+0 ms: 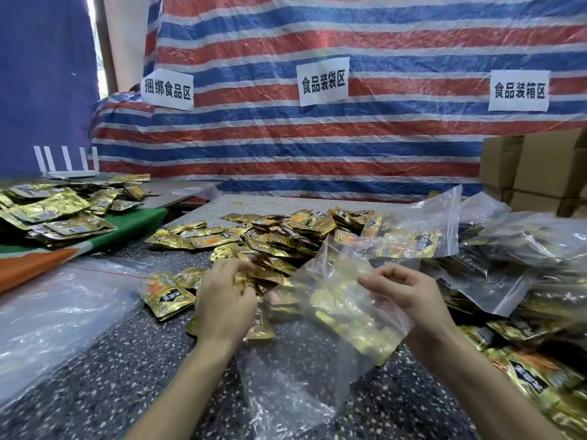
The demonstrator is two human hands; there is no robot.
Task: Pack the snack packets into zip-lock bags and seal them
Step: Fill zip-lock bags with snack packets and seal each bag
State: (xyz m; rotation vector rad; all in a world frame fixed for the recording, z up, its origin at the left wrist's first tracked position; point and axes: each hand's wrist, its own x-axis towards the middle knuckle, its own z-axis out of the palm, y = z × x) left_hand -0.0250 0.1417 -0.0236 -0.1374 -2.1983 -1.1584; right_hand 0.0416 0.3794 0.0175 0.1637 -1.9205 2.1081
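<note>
At the speckled table [111, 376], the left hand [227, 303] curls round snack packets [279, 239], seemingly gripping some. The right hand [409, 290] pinches the part-filled zip-lock bag [343, 309]. Filling step; next, slide them inside.

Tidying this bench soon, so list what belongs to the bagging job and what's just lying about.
Job: clear plastic zip-lock bag, pinched by right hand; gold foil snack packets, some gripped by left hand.
Lying about: white antenna router; brown cardboard boxes.

Lit softly and evenly, fairly bright, with barely any shadows. Glints off the gold packets [54, 211] and the clear bag [346, 300]. Blurs across the tabletop [111, 376] foreground; bows straight lines toward the edges.
</note>
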